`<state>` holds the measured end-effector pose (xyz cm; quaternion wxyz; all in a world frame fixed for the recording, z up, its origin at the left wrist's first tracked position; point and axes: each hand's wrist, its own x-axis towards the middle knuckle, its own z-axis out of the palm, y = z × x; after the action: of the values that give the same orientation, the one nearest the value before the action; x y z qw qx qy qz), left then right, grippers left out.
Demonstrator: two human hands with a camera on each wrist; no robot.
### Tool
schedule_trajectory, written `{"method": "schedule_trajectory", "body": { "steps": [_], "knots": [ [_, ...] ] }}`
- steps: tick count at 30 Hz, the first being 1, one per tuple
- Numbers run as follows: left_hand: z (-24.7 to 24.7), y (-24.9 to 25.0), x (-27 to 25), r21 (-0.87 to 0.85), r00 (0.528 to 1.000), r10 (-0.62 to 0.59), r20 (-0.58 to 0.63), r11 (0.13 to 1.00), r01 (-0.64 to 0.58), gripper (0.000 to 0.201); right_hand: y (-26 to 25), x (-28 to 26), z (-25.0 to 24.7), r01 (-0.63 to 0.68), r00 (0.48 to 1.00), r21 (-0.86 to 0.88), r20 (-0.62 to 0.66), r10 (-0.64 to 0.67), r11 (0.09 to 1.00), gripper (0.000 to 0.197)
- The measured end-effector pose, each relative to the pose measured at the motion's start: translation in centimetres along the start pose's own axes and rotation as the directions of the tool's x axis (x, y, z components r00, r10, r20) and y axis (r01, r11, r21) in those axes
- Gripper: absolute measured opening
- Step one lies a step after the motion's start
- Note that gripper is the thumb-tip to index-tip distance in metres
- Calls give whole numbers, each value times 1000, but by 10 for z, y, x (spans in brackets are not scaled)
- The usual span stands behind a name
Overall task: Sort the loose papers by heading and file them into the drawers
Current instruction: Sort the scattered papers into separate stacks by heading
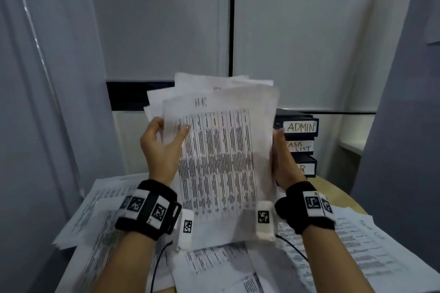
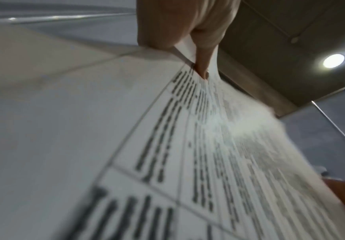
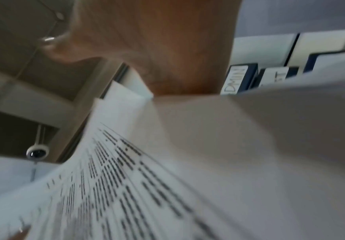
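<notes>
We hold a stack of papers upright above the desk, top sheet headed "HR". Our left hand pinches its left edge, thumb in front; our right hand grips the right edge, fingers hidden behind. Loose papers cover the desk. Far right, the drawers are partly hidden; labels read "ADMIN" and "TASK LIST", the lowest cut off.

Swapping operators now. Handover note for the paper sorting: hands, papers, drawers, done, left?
Left hand: grips the left edge of the held sheaf of papers, thumb on the front sheet.
Right hand: holds the sheaf's right edge.
Front sheet is headed HR; one behind also seems HR.
Drawer unit at the back right: ADMIN drawer, TASK LIST drawer, and a lowest drawer with its label partly hidden. All look closed.
Loose papers cover the table.
Done: HR sheets gathered. Left: file them, sort the rest.
</notes>
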<state>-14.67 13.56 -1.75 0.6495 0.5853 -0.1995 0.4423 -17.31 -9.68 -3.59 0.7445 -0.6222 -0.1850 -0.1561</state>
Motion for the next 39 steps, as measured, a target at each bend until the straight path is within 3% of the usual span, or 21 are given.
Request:
{"method": "schedule_trajectory", "body": {
  "steps": [1, 3, 5, 7, 9, 12, 15, 18, 22, 25, 28, 30, 33, 35, 38, 39],
  "knots": [
    [3, 6, 0, 7, 999, 36, -26, 999, -36, 34, -1, -3, -1, -3, 1000, -118, 30, 6, 993, 87],
    [11, 19, -1, -41, 996, 88, -7, 995, -88, 59, -5, -5, 4, 48, 998, -308, -11, -54, 950, 64],
    [20, 28, -3, -69, 992, 107, 71, 992, -102, 92, -11, -4, 11, 137, 984, -311, -68, -166, 941, 41],
    [23, 30, -4, -48, 985, 79, 151, 996, -72, 121, -18, -3, 13, 179, 977, -262, -66, -203, 948, 41],
    [22, 24, -4, -54, 973, -14, 229, 998, 27, 134, -21, 0, 10, 175, 981, -279, -34, -192, 944, 41],
    [14, 9, -4, -54, 929, -175, 326, 978, 203, 127, -11, 2, 8, 69, 997, -314, 1, -73, 947, 37],
    [11, -2, -4, 25, 897, -269, 351, 960, 278, 101, 0, 3, 12, -1, 1000, -318, 15, 6, 948, 32],
    [13, 2, 6, 8, 895, -288, 340, 953, 304, 78, -14, 12, 18, 38, 999, -293, 26, -31, 955, 23],
    [14, 7, 22, -142, 889, -294, 352, 921, 362, 76, -36, 27, 20, 83, 995, -218, -31, -92, 972, 41],
    [14, 4, 17, -77, 843, -323, 429, 917, 390, 67, -33, 26, 18, 114, 993, -231, -13, -120, 966, 35],
    [15, -6, 6, 33, 801, -368, 473, 915, 402, 33, -23, 24, 12, 73, 996, -205, -31, -81, 976, 29],
    [14, -12, -2, 110, 744, -440, 503, 887, 449, 26, -12, 24, 6, 24, 999, -214, -37, -33, 977, 27],
    [13, -19, -11, 220, 671, -511, 538, 853, 473, 30, 5, 18, -4, -110, 994, -289, -7, 113, 951, 54],
    [12, -18, -15, 245, 654, -536, 534, 838, 488, 37, 14, 14, -10, -206, 977, -291, -4, 214, 934, 73],
    [10, -13, -11, 222, 672, -541, 505, 834, 505, 35, 5, 16, -1, -191, 980, -217, -99, 173, 957, 26],
    [8, -11, -6, 221, 685, -532, 497, 842, 493, 35, -3, 22, 3, -154, 982, -195, -138, 128, 969, 22]
  ]
}}
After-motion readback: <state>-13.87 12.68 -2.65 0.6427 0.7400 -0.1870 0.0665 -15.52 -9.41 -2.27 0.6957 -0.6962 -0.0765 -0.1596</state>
